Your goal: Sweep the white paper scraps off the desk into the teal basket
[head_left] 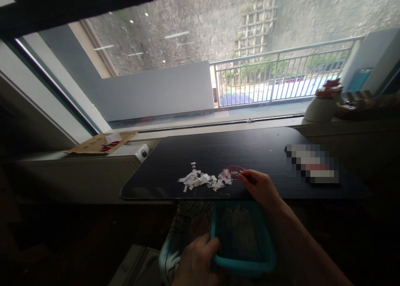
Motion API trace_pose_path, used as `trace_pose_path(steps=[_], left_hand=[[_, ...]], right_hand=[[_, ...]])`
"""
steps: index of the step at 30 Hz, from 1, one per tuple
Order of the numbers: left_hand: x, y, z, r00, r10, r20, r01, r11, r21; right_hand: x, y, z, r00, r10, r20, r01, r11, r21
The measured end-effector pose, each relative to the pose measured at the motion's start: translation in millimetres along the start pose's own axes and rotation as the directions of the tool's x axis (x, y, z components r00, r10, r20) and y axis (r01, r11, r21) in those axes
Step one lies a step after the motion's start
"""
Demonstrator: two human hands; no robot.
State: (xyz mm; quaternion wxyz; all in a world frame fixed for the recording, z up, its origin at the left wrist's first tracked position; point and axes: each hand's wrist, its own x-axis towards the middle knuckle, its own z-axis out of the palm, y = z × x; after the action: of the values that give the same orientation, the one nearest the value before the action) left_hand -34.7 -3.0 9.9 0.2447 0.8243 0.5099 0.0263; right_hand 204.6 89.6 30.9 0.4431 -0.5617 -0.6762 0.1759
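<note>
My left hand (196, 257) is closed on the near-left rim of a teal plastic bin (243, 267), which sits just below the table's front edge. Pale contents show dimly inside it. Over the table, my right hand (262, 188) pinches the right edge of a thin, see-through pinkish piece (236, 170) with a rounded outline; its exact kind is unclear. The left side of that piece meets a loose pile of small white paper scraps (200, 180), spread near the front edge of the dark table (250, 146).
A blurred-out flat object (312, 163) lies at the table's right. A white vase-like pot (320, 109) stands on the sill by the window. Left of the table are a radiator (131, 150) and a brown paper sheet (90, 143). Below sits a pale, dark-lined container (170, 252).
</note>
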Motion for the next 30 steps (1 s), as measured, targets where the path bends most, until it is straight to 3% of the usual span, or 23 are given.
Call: trace_pose_path(steps=[3, 13, 18, 24, 30], left_hand=[[0, 0, 1, 1.000, 0.003, -0.005, -0.003, 1.000, 0.009], [1, 3, -3, 1.000, 0.004, 0.010, -0.004, 1.000, 0.000], [1, 1, -1, 1.000, 0.007, -0.020, -0.008, 1.000, -0.030], [0, -3, 6, 0.997, 0.022, -0.079, -0.024, 0.999, -0.030], [1, -5, 7, 0.998, 0.019, -0.058, -0.021, 0.999, -0.025]], right_hand=[[-1, -1, -1, 1.000, 0.002, 0.020, -0.002, 1.000, 0.017], [-4, 3, 2, 0.970, 0.131, -0.203, -0.135, 0.991, -0.003], [-5, 3, 2, 0.972, 0.116, -0.205, -0.117, 0.993, 0.003], [-5, 5, 3, 0.945, 0.150, -0.292, -0.153, 0.988, 0.013], [-6, 3, 3, 0.937, 0.157, -0.312, -0.168, 0.986, -0.009]])
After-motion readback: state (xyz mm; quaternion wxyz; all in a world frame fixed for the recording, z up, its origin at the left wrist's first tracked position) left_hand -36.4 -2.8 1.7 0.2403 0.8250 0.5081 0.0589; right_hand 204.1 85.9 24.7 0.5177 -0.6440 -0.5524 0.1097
